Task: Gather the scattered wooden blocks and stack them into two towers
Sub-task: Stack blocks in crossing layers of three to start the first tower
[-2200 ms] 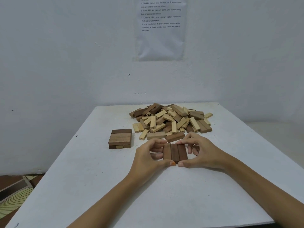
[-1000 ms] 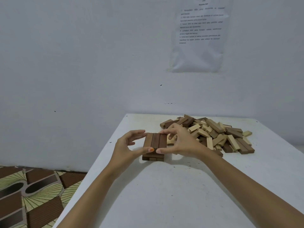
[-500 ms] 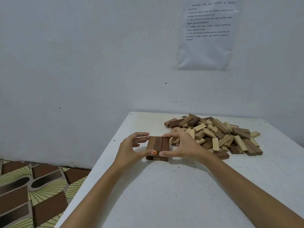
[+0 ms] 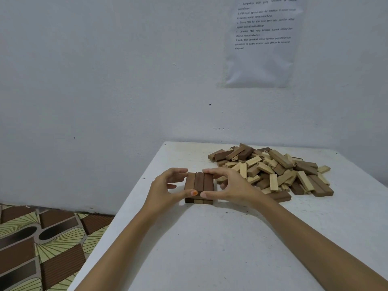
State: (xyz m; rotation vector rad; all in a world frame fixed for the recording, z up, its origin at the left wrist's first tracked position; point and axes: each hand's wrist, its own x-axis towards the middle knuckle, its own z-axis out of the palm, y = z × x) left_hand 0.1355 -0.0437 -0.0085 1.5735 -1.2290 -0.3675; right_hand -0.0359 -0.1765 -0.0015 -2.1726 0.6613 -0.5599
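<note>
A low tower [image 4: 198, 201] of wooden blocks stands near the white table's left edge. Its top layer is three dark brown blocks [image 4: 199, 182] lying side by side, resting on the layers below. My left hand [image 4: 165, 191] and my right hand [image 4: 230, 186] both pinch this layer, thumbs at its near end and fingers at its far end. A loose pile of light and dark wooden blocks [image 4: 273, 171] lies to the right of the tower, partly behind my right hand.
The white table [image 4: 220, 248] has its left edge just beside the tower, with a patterned floor [image 4: 42, 244] below. A white wall stands close behind the table, with a printed sheet [image 4: 262, 43] taped to it.
Both hands carried the three dark blocks from the table's middle leftward and set them on top of the low tower. The view turned left with them.
</note>
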